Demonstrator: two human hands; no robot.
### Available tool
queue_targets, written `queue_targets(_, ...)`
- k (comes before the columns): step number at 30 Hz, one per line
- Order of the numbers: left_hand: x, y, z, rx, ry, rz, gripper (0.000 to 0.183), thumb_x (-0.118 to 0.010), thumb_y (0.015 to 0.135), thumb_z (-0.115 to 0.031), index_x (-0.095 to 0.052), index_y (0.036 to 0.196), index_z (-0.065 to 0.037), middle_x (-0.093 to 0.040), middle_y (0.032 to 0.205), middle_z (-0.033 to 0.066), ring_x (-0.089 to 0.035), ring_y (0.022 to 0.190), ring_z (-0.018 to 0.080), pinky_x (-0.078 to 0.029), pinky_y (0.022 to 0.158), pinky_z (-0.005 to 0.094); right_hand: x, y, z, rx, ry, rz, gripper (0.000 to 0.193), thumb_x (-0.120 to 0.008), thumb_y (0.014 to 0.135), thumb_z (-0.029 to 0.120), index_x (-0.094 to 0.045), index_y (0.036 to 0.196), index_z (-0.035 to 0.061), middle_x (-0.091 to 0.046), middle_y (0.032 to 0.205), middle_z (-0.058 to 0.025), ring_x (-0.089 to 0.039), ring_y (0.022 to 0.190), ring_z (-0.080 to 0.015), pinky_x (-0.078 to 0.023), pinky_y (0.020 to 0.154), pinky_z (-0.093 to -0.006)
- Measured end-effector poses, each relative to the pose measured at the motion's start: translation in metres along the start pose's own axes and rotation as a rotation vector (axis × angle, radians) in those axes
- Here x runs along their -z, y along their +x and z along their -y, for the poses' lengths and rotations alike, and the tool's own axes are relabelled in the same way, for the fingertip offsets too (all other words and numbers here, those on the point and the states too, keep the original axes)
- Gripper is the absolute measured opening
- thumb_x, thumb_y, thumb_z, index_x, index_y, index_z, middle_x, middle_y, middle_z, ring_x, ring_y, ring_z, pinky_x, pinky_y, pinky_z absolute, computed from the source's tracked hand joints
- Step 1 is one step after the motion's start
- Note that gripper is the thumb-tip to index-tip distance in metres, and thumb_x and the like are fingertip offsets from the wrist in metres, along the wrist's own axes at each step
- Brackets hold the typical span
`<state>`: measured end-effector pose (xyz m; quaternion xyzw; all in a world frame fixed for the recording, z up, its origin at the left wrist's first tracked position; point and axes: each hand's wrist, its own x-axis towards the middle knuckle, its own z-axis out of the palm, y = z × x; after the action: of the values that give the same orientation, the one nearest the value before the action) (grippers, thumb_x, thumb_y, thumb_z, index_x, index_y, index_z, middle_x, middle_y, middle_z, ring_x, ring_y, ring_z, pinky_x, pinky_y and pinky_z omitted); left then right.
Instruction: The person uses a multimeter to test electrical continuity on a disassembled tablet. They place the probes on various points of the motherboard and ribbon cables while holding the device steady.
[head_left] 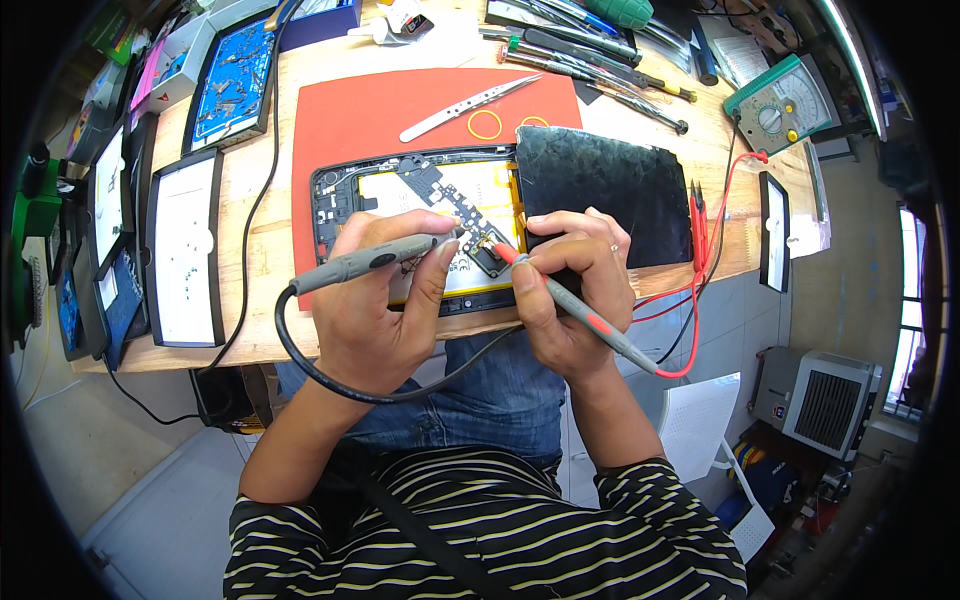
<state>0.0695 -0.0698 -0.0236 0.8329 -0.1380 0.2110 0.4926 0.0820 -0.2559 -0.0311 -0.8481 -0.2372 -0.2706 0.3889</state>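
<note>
My left hand [375, 310] is closed on a grey test probe [365, 262] with a black lead, its tip pointing at the circuit board [440, 195]. In my right hand [580, 290] is a second grey probe [600, 325] with red marks and a red lead; its red tip end is at the board's lower right part. The narrow board lies slantwise across an opened tablet [335, 195] with a yellow-edged battery [380, 190]. Beside it, a dark screen panel [605, 185] lies to the right, partly behind my right hand. Whether the tips touch the board is too small to tell.
Under the tablet is a red mat [350, 110], bearing white tweezers [470, 107] and yellow rubber bands [484, 125]. Several screwdrivers [600, 65] lie at the back. A green analog multimeter [780, 105] stands far right. White-lined trays [185, 250] and a blue tray [232, 85] are left.
</note>
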Motion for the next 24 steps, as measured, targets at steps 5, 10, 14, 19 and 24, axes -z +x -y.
queue_targets(5,-0.0002,0.0001,0.0007,-0.006,-0.008,0.004,0.02,-0.07,0.083,0.002,-0.066,0.102,-0.002,-0.067,0.094,0.0081,-0.062,0.077,0.0204,-0.05,0.064,0.0307,-0.0006,-0.0002,-0.0011,0.011,-0.003,-0.008,0.016,-0.073,0.077,0.013,-0.059,0.083,0.0089,-0.058,0.067,0.0012,-0.066,0.088,-0.0215,-0.039,0.09,-0.046)
queue_targets(10,0.0002,-0.0001,0.0006,-0.008,-0.005,0.001,0.02,-0.071,0.083,0.002,-0.066,0.102,-0.002,-0.067,0.094,0.0079,-0.061,0.076,0.02,-0.049,0.064,0.0302,-0.0007,-0.0001,-0.0011,0.013,0.0,-0.01,0.015,-0.073,0.077,0.012,-0.059,0.083,0.0089,-0.058,0.067,0.0011,-0.066,0.088,-0.0215,-0.039,0.09,-0.0459)
queue_targets(14,0.0003,-0.0001,0.0005,-0.003,-0.001,0.01,0.02,-0.071,0.083,0.001,-0.066,0.102,-0.003,-0.067,0.094,0.0077,-0.061,0.076,0.0199,-0.049,0.063,0.0301,0.0,-0.0001,-0.0002,0.002,0.001,-0.008,0.015,-0.073,0.077,0.012,-0.06,0.083,0.0094,-0.058,0.067,0.0014,-0.066,0.089,-0.0212,-0.039,0.09,-0.0457)
queue_targets(19,0.0005,0.0008,0.0009,-0.022,0.003,0.01,0.02,-0.071,0.083,0.001,-0.066,0.102,-0.003,-0.068,0.094,0.0074,-0.061,0.076,0.02,-0.049,0.064,0.0303,-0.0005,0.0002,-0.0005,0.006,0.001,-0.01,0.015,-0.073,0.077,0.012,-0.059,0.083,0.0094,-0.058,0.066,0.0014,-0.066,0.088,-0.0209,-0.039,0.091,-0.0452)
queue_targets(24,-0.0009,0.0,0.0,0.001,0.0,-0.004,0.02,-0.071,0.083,0.001,-0.066,0.102,-0.003,-0.068,0.094,0.0071,-0.061,0.076,0.02,-0.049,0.064,0.0303,-0.0006,0.0001,-0.0006,0.002,0.002,-0.013,0.015,-0.073,0.077,0.012,-0.059,0.083,0.0096,-0.057,0.064,0.0018,-0.065,0.088,-0.0211,-0.039,0.091,-0.0451)
